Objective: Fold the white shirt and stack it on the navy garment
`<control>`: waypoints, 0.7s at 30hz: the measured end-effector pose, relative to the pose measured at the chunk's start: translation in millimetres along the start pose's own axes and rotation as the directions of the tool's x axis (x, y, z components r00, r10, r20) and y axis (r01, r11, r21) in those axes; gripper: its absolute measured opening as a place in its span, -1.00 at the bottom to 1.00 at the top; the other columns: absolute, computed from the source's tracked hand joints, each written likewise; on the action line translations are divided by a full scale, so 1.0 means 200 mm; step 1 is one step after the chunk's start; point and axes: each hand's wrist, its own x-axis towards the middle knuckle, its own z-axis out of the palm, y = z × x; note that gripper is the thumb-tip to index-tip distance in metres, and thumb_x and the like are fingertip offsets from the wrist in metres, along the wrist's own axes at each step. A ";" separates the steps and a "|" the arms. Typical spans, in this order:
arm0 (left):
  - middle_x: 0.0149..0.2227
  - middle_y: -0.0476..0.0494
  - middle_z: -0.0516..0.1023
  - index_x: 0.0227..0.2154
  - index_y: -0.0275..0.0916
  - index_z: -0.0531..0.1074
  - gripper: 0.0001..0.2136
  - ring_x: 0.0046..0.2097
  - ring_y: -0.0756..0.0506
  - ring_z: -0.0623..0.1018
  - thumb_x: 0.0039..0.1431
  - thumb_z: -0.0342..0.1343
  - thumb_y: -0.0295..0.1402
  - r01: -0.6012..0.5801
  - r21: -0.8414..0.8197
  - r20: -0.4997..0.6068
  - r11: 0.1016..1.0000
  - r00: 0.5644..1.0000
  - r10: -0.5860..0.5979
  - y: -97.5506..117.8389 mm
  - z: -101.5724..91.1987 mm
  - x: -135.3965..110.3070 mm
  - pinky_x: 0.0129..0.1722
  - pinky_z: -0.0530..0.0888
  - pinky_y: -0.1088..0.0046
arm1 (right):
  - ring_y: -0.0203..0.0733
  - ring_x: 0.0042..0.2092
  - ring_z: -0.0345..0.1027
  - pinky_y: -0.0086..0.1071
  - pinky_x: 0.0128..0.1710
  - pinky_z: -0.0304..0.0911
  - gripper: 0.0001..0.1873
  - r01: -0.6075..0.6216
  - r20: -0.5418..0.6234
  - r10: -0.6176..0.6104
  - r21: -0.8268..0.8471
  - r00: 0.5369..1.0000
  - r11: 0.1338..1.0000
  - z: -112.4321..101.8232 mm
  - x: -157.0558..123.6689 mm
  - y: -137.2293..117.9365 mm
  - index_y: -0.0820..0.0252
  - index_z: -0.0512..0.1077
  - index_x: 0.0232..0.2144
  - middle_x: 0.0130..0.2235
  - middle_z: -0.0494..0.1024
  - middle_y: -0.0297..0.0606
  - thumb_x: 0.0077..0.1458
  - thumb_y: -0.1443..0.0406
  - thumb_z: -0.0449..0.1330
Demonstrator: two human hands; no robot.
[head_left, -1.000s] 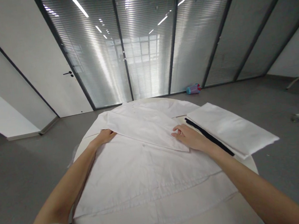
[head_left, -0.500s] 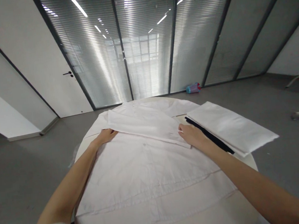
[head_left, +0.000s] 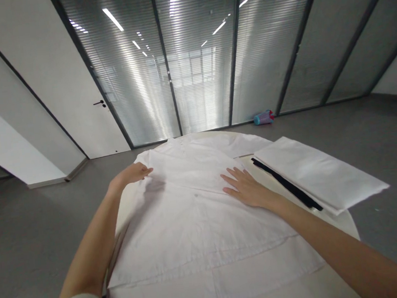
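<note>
A white shirt point(head_left: 191, 224) lies spread over a round white table point(head_left: 346, 221), with its sleeve folded flat across the chest. My right hand point(head_left: 242, 187) lies flat on the shirt near its right side, fingers stretched out and open. My left hand point(head_left: 132, 173) hovers just above the shirt's left shoulder with the fingers extended, holding nothing and casting a shadow on the cloth.
A folded white cloth point(head_left: 320, 172) rests on the table's right part, over a dark strip point(head_left: 286, 189). A blue and pink bottle point(head_left: 264, 117) lies on the grey floor by the glass wall. A white door point(head_left: 85, 103) stands at the left.
My right hand let go of the folded sleeve edge and now lies flat on the shirt. My left hand has lifted off the shoulder. The sleeve lies flatter.
</note>
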 end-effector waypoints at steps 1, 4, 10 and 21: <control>-0.27 -0.21 0.67 -0.29 -0.22 0.61 -0.53 -0.23 -0.21 0.63 0.28 -0.10 0.00 0.029 0.025 -0.078 0.999 0.997 -0.027 0.00 -0.03 0.04 -0.14 0.49 0.34 | 0.20 0.43 -0.26 0.09 0.37 -0.22 -0.24 -0.010 0.026 0.009 0.005 1.000 1.000 0.00 0.00 -0.01 0.08 0.09 0.39 0.43 -0.04 -0.07 0.32 -0.15 -0.23; -0.04 -0.22 0.62 -0.10 -0.21 0.57 -0.64 0.02 -0.22 0.57 0.31 -0.08 -0.19 0.076 0.076 -0.273 0.994 0.961 -0.052 0.05 -0.04 0.22 0.05 0.42 0.34 | 0.21 0.43 -0.32 0.12 0.36 -0.24 -0.26 -0.038 0.084 0.037 0.009 0.996 0.999 0.00 -0.01 -0.04 -0.02 0.04 0.40 0.45 -0.13 -0.13 0.32 -0.15 -0.19; 0.27 -0.30 0.35 0.18 -0.30 0.35 -0.56 0.30 -0.18 0.32 0.38 -0.14 -0.21 0.055 0.092 -0.277 0.994 0.960 -0.027 0.12 0.20 0.44 0.27 0.24 0.33 | 0.17 0.44 -0.43 0.09 0.38 -0.33 -0.19 -0.057 0.127 0.053 0.022 0.991 0.998 0.01 -0.02 -0.05 -0.04 -0.08 0.42 0.46 -0.26 -0.17 0.27 -0.20 -0.16; 0.33 -0.47 0.20 0.26 -0.34 0.24 -0.43 0.37 -0.33 0.17 0.39 -0.22 -0.03 0.160 0.107 -0.246 0.981 0.961 -0.130 0.12 0.30 0.38 0.28 0.14 0.03 | 0.14 0.44 -0.39 0.07 0.38 -0.29 -0.11 -0.031 0.156 0.018 0.083 0.988 0.996 0.02 -0.04 0.03 0.00 -0.10 0.43 0.46 -0.23 -0.13 0.23 -0.26 -0.15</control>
